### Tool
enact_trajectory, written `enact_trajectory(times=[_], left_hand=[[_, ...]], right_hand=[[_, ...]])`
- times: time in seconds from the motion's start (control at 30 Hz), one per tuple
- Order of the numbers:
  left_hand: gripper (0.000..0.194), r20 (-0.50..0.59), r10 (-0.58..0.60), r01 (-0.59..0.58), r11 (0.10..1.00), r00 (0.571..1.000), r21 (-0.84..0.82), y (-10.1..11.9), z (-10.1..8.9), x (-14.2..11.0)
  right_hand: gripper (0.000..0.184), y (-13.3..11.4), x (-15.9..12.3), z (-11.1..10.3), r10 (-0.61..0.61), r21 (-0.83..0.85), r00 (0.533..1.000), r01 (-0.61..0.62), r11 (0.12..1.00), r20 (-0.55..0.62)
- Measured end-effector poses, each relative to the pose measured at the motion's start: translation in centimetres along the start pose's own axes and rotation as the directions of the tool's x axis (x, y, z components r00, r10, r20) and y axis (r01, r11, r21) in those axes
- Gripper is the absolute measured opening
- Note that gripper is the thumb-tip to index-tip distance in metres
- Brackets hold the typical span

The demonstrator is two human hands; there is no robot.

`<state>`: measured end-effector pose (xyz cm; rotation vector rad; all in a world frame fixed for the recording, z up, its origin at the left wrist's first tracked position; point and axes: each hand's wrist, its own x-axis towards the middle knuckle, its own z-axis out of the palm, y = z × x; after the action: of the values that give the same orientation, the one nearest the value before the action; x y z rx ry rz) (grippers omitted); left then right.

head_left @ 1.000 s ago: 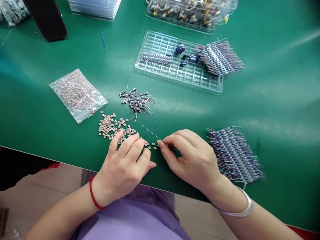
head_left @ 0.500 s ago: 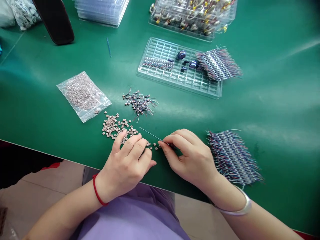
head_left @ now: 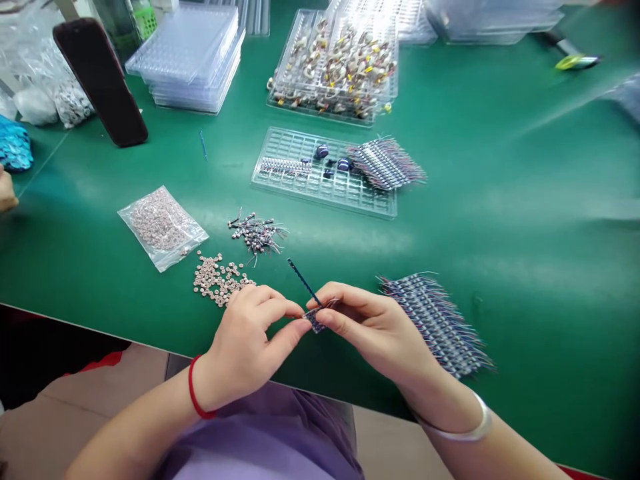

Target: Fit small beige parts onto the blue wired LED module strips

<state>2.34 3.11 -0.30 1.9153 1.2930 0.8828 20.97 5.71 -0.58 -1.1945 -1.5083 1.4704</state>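
Between the fingers of my right hand (head_left: 373, 327) is a narrow dark blue strip (head_left: 303, 281), slanting up and left, like a thin circuit board strip. Below its lower end a small dark board piece (head_left: 316, 325) shows, with thin wires near the right fingertips. My left hand (head_left: 253, 337) is closed in a pinch, thumb and forefinger at that piece's left edge. Anything smaller inside the pinch is hidden. Behind the left knuckles lie loose small pinkish ring-shaped parts (head_left: 215, 280). Past them is a pile of small wired parts (head_left: 260, 235).
A bag of ring parts (head_left: 161, 223) lies left. Wired board panels (head_left: 440, 327) lie right. Farther back are a clear tray (head_left: 325, 193), stacked trays (head_left: 185, 60), trays of white and yellow parts (head_left: 340, 73) and a leaning phone (head_left: 103, 87). Another person's hand (head_left: 7, 190) shows at left.
My left hand has come off the ring parts and closed to a pinch at the right hand's piece. The strip has turned to show its flat side. The view has tilted up.
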Motion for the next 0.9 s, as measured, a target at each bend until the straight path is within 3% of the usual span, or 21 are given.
enact_trajectory(times=[0.17, 0.3, 0.47, 0.57, 0.63, 0.73, 0.9], left_hand=[[0.012, 0.081, -0.09, 0.099, 0.987, 0.993, -0.124, 0.6, -0.8, 0.7], [0.009, 0.23, -0.153, 0.189, 0.971, 0.961, -0.143, 1.0, -1.9, 1.7], [0.01, 0.391, -0.145, 0.188, 0.979, 0.909, -0.074, 1.5, -3.2, 3.8], [0.008, 0.451, -0.129, 0.18, 0.981, 0.883, -0.072, 1.1, -3.7, 5.3], [0.01, 0.43, -0.122, 0.135, 0.991, 0.894, 0.001, 0.2, -3.9, 6.3], [0.013, 0.269, -0.119, 0.048, 0.965, 0.956, 0.258, -1.4, -3.8, 7.4], [0.018, 0.08, -0.077, 0.017, 0.816, 0.994, 0.577, -2.6, -3.1, 6.7]], right_hand=[[0.03, 0.4, 0.2, -0.7, 0.084, 0.149, 0.995, -0.09, 0.985, 0.046], [0.032, 0.7, 0.4, -0.9, 0.139, 0.248, 0.985, -0.161, 0.955, 0.103], [0.037, 0.6, 0.5, -1.0, 0.198, 0.363, 0.97, -0.238, 0.901, 0.143], [0.037, 0.4, 0.8, -1.2, 0.223, 0.415, 0.971, -0.239, 0.878, 0.088], [0.037, 0.5, 1.1, -1.4, 0.246, 0.425, 0.969, -0.217, 0.879, -0.014], [0.038, 0.9, 1.5, -1.6, 0.24, 0.372, 0.961, -0.174, 0.912, -0.14], [0.037, 1.6, 1.7, -1.4, 0.144, 0.184, 0.98, -0.118, 0.976, -0.138]])
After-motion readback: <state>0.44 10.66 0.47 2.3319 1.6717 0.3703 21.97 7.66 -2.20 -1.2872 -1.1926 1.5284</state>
